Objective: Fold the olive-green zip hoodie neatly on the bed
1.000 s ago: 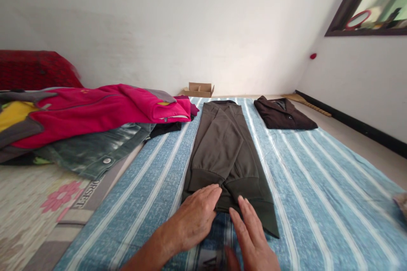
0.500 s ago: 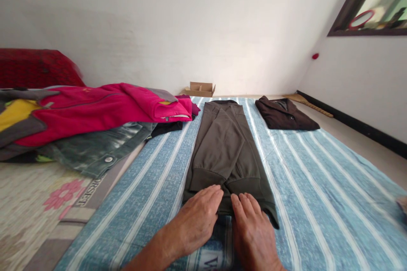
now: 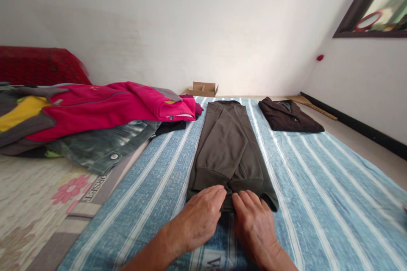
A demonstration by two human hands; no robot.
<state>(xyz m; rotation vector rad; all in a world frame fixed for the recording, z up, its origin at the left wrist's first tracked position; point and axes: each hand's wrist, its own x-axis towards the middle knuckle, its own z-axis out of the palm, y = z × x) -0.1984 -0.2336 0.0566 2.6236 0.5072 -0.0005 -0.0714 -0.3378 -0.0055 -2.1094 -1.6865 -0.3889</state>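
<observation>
A dark olive long-sleeved top (image 3: 222, 144) lies lengthwise on the striped blue sheet, its sides and sleeves folded inward and its collar at the far end. The sleeve ends lie side by side near the hem. My left hand (image 3: 203, 216) grips the near hem left of its middle, fingers bent over the cloth. Close beside it, my right hand (image 3: 254, 220) holds the same hem, its fingertips curled over the fabric. Both thumbs are hidden. At the right, the hem's corner is raised into a small open fold.
Left lies a clothes heap with a pink jacket (image 3: 111, 108) over dark denim (image 3: 104, 146). A folded dark brown garment (image 3: 289, 116) sits at the back right. A small cardboard box (image 3: 203, 89) stands by the wall. The striped sheet (image 3: 318, 186) spreads across the bed.
The near hem has come up slightly and its right corner has moved away from me, curling upward. Both hands keep their hold; the view has shifted a little.
</observation>
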